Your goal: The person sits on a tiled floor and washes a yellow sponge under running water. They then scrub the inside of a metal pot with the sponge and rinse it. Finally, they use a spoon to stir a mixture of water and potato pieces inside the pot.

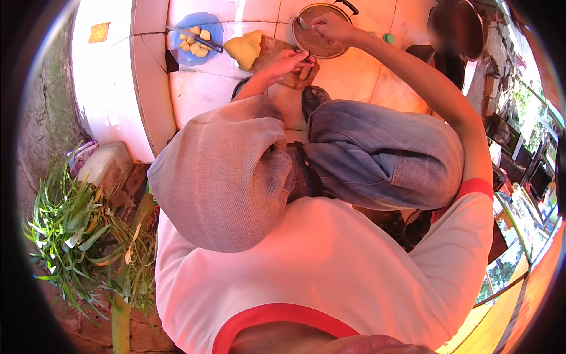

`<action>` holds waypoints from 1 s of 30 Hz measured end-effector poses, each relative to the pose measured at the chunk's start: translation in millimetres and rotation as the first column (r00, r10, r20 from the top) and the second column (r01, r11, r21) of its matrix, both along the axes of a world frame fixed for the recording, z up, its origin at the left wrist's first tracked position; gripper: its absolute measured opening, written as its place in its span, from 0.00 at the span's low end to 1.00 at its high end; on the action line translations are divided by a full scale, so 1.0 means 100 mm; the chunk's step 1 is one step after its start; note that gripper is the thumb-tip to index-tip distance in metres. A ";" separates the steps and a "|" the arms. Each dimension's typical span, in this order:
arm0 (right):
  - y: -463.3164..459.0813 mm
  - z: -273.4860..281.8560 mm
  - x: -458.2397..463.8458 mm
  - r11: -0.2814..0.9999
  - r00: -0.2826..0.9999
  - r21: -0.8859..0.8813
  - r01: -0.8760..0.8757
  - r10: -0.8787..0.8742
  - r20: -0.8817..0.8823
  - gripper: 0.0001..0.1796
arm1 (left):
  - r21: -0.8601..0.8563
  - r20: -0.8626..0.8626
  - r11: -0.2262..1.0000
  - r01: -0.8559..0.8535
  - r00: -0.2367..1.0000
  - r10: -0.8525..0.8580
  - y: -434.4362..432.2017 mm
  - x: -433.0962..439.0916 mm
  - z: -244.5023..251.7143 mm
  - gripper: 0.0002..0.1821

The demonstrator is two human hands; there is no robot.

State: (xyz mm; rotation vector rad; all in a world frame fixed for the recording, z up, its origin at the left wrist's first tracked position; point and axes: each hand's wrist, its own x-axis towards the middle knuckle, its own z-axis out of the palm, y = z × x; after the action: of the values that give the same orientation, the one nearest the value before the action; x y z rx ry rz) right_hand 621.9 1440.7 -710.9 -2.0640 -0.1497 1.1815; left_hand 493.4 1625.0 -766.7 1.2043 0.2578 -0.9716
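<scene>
A round metal pot [319,49] with dark handles sits on the tiled floor before me, brownish inside. My right hand [331,28] reaches over it from the right and holds a spoon [302,23], its head inside the pot. At the pot's near rim, my left hand [289,61] grips the near dark handle. Beneath that hand lies a worn wooden board [269,55], with a yellow cloth-like piece [244,49] at its left end. Further left, a blue scalloped plate [177,31] holds several pale yellow cut chunks [201,52]. A dark-handled knife [212,45] rests across the plate.
A green bottle cap [389,38] is right of the pot. Dark pans [455,66] stand at the far right, partly blurred. A white tiled ledge [110,88] runs along the left, above a pile of long green leaves [70,234]. My bent knees [221,177] fill the middle.
</scene>
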 end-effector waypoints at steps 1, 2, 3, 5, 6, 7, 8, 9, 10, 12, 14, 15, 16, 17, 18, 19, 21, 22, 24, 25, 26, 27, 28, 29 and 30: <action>-0.01 -0.01 0.03 1.000 0.999 0.002 0.031 -0.031 0.029 0.18 | 0.007 0.004 1.000 -0.001 1.000 0.001 0.00 0.00 0.00 0.22; -0.03 -0.02 0.05 0.999 0.997 -0.011 0.046 -0.046 0.056 0.18 | 0.016 0.014 1.000 0.010 1.000 -0.011 -0.01 0.01 0.01 0.22; -0.06 -0.04 0.06 0.998 0.995 -0.022 0.059 -0.057 0.083 0.18 | 0.026 0.023 0.999 0.018 1.000 -0.019 0.00 0.01 0.00 0.23; -0.12 -0.10 0.11 0.997 0.970 -0.075 -0.008 0.026 0.242 0.19 | 0.043 0.036 0.999 0.024 0.999 -0.025 0.00 0.00 -0.03 0.24; -0.21 -0.19 0.14 0.988 0.923 -0.133 -0.077 0.121 0.366 0.19 | 0.044 0.043 0.999 0.025 0.999 -0.027 -0.01 0.01 -0.05 0.24; -0.27 -0.23 0.17 0.970 0.851 -0.195 -0.142 0.221 0.476 0.20 | 0.050 0.048 0.999 0.021 0.999 -0.024 -0.01 0.01 -0.05 0.23; -0.35 -0.26 0.19 0.940 0.808 -0.293 -0.176 0.308 0.502 0.20 | 0.057 0.055 0.998 0.018 0.998 -0.021 -0.01 0.01 -0.06 0.23; -0.39 -0.24 0.21 0.898 0.759 -0.388 -0.206 0.397 0.516 0.21 | 0.065 0.062 0.998 0.012 0.998 -0.016 0.00 0.01 -0.06 0.23; -0.40 -0.22 0.22 0.847 0.704 -0.480 -0.227 0.484 0.520 0.22 | 0.074 0.069 0.997 0.005 0.998 -0.011 0.01 0.01 -0.06 0.23; -0.37 -0.11 0.26 0.810 0.684 -0.554 -0.193 0.516 0.515 0.14 | 0.080 0.106 0.997 0.002 0.994 -0.011 0.05 -0.01 -0.06 0.23; -0.33 0.06 0.29 0.786 0.667 -0.591 -0.179 0.539 0.515 0.11 | 0.089 0.121 0.996 0.003 0.993 -0.014 0.08 -0.02 -0.05 0.23; -0.38 0.10 0.29 0.782 0.666 -0.598 -0.175 0.542 0.513 0.11 | 0.088 0.116 0.996 0.018 0.993 -0.028 0.04 0.00 -0.06 0.23; -0.42 0.12 0.28 0.778 0.665 -0.605 -0.172 0.545 0.511 0.11 | 0.088 0.110 0.996 0.032 0.993 -0.042 0.01 0.02 -0.07 0.23; -0.47 0.05 0.28 0.786 0.652 -0.591 -0.178 0.544 0.528 0.11 | 0.082 0.116 0.996 0.042 0.992 -0.051 -0.03 0.03 -0.09 0.23; -0.41 0.03 0.31 0.799 0.628 -0.569 -0.194 0.546 0.554 0.12 | 0.089 0.125 0.995 0.036 0.991 -0.047 -0.01 0.03 -0.09 0.22; -0.38 0.01 0.32 0.811 0.604 -0.547 -0.209 0.547 0.580 0.12 | 0.094 0.135 0.995 0.032 0.990 -0.045 0.00 0.02 -0.09 0.22; -0.36 -0.01 0.30 0.903 0.501 -0.372 -0.217 0.430 0.751 0.11 | 0.091 0.151 0.995 0.046 0.987 -0.059 0.02 0.03 -0.11 0.22; -0.34 -0.03 0.27 0.933 0.447 -0.279 -0.229 0.355 0.821 0.11 | 0.089 0.159 0.995 0.054 0.985 -0.068 0.03 0.03 -0.11 0.22; -0.20 0.11 0.26 0.877 0.550 -0.394 -0.274 0.479 0.684 0.10 | 0.098 0.153 0.994 0.046 0.986 -0.061 0.04 0.00 -0.15 0.22; -0.17 0.17 0.26 0.843 0.595 -0.448 -0.299 0.532 0.603 0.09 | 0.100 0.151 0.994 0.047 0.987 -0.061 0.03 0.00 -0.15 0.22; -0.19 0.08 0.26 0.849 0.549 -0.440 -0.292 0.526 0.650 0.08 | 0.102 0.147 0.993 0.053 0.987 -0.068 0.03 0.00 -0.16 0.22; -0.26 -0.05 0.27 0.855 0.501 -0.438 -0.276 0.517 0.694 0.08 | 0.100 0.147 0.993 0.068 0.986 -0.082 0.00 0.03 -0.13 0.22; -0.24 -0.08 0.27 0.863 0.447 -0.426 -0.273 0.505 0.738 0.07 | 0.108 0.143 0.992 0.071 0.986 -0.086 0.01 0.04 -0.10 0.22; -0.24 -0.10 0.27 0.838 0.438 -0.453 -0.304 0.545 0.715 0.08 | 0.110 0.147 0.992 0.067 0.986 -0.083 0.02 0.03 -0.08 0.22; -0.20 -0.06 0.26 0.811 0.427 -0.480 -0.336 0.585 0.690 0.08 | 0.111 0.150 0.992 0.062 0.985 -0.079 0.03 0.03 -0.05 0.22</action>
State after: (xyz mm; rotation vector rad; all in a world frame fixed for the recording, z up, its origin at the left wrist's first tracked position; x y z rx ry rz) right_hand 647.9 1420.3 -717.2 -2.7976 -1.1550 0.3818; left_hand 496.0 1628.4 -772.1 1.3867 0.1457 -0.9293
